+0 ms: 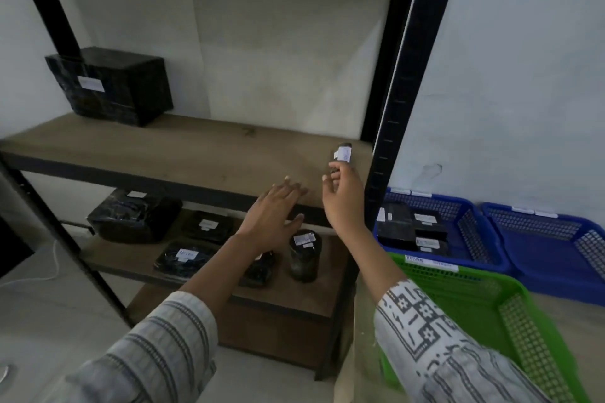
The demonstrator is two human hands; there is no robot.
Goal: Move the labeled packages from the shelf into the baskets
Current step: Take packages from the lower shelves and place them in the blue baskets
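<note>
My right hand (343, 196) pinches a small black package with a white label (343, 153) above the right end of the wooden upper shelf (163, 147). My left hand (278, 209) hovers flat beside it at the shelf's front edge, fingers spread, holding nothing. A large black labeled box (111, 85) stands at the shelf's far left. On the lower shelf lie several black labeled packages (183, 258) and an upright dark cylinder (304, 255). The nearest blue basket (471, 222) holds several labeled packages (412, 229).
A green basket (510, 321) sits at the front right, with a second blue basket (556, 239) behind it against the wall. The shelf's black upright post (399, 108) stands between the shelf and the baskets. A white cable (45, 271) lies on the floor at the left.
</note>
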